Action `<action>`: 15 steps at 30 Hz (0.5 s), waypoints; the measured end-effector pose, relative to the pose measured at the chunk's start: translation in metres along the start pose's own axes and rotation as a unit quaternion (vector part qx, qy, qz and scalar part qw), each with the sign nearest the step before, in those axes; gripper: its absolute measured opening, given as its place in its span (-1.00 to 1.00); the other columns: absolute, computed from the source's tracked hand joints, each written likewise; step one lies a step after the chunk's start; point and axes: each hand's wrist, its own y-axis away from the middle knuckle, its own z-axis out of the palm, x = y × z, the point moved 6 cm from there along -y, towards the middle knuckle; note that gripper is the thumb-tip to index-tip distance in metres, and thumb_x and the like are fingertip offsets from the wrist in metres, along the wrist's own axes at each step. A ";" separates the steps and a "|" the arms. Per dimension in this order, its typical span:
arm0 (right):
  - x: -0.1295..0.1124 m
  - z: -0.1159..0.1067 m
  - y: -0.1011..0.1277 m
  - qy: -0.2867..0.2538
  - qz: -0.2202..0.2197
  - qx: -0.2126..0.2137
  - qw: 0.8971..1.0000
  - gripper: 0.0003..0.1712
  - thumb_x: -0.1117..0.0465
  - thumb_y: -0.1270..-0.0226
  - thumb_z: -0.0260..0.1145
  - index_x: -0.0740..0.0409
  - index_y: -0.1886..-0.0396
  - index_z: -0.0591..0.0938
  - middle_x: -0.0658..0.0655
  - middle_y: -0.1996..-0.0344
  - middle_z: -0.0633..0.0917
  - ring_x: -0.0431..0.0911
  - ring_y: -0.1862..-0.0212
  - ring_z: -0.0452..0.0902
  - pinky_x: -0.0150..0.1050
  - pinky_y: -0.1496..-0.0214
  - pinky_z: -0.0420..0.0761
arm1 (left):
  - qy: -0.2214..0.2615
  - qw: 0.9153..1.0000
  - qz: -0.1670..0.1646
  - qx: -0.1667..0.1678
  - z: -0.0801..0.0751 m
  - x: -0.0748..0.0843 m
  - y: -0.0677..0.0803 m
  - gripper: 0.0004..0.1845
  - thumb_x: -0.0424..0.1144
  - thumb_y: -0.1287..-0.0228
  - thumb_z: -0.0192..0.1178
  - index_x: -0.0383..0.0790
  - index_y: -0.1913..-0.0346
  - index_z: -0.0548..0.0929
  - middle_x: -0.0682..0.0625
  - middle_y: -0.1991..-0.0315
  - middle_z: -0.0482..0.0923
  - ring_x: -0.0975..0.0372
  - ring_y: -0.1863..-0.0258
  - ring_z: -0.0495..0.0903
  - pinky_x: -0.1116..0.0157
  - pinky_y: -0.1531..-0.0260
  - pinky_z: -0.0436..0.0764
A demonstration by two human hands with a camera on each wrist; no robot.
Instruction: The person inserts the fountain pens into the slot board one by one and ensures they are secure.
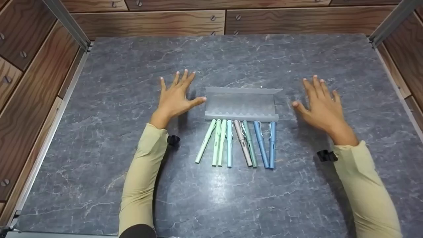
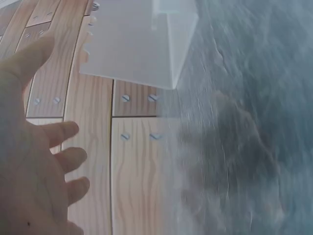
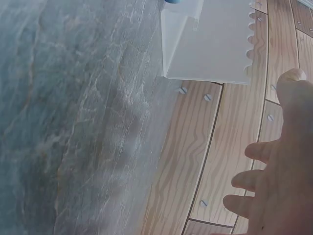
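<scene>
Sleeves first, pale yellow, one on each of my forearms coming up over the grey marble table (image 1: 99,165); just short of the pen holder (image 1: 241,104) lie eight pens (image 1: 236,143) in a row, their caps pointing at its near edge, the light green ones towards its left end, a beige one near the middle, two blue ones towards its right end; none of them sits in the holder; the holder itself is a frosted, translucent rack with a scalloped edge, lying flat at the middle of the table; my left hand (image 1: 175,96) is spread flat just left of the holder, fingers straight, thumb tip almost at its left end, gripping nothing; my right hand (image 1: 320,104) is spread the same way right of the holder, a little farther off, empty too; beyond the holder, bare marble, then wood-grain panels (image 1: 264,18) with screw heads.
</scene>
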 end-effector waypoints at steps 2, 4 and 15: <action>-0.002 -0.001 0.002 -0.001 -0.005 0.005 1.000 0.01 -0.45 -0.37 -0.18 0.07 -0.56 -0.14 0.32 -0.53 -0.23 0.31 -0.53 -0.31 0.42 -0.39 -0.23 | 0.039 0.999 0.007 0.003 0.001 0.002 -0.001 -0.01 0.45 -0.12 0.07 0.21 -0.53 -0.09 0.07 -0.56 -0.19 0.11 -0.56 -0.25 -0.20 -0.40 -0.52; -0.006 -0.002 0.005 0.002 -0.011 0.010 1.000 0.00 -0.43 -0.37 -0.15 0.07 -0.56 -0.11 0.34 -0.53 -0.18 0.32 -0.52 -0.25 0.42 -0.37 -0.15 | 0.075 0.997 0.015 0.007 0.001 0.004 -0.003 -0.01 0.39 -0.11 0.16 0.21 -0.53 -0.05 0.06 -0.56 -0.15 0.13 -0.56 -0.22 -0.20 -0.41 -0.48; -0.024 0.009 0.022 0.008 -0.049 0.000 0.999 -0.16 -0.31 -0.42 -0.03 0.09 -0.50 0.13 0.41 -0.35 0.30 0.36 -0.36 0.16 0.36 -0.25 0.18 | 0.211 0.977 0.033 0.019 0.004 0.013 -0.011 -0.11 0.18 -0.09 0.34 0.13 -0.47 0.21 0.04 -0.44 0.27 0.11 -0.43 0.26 -0.12 -0.48 -0.29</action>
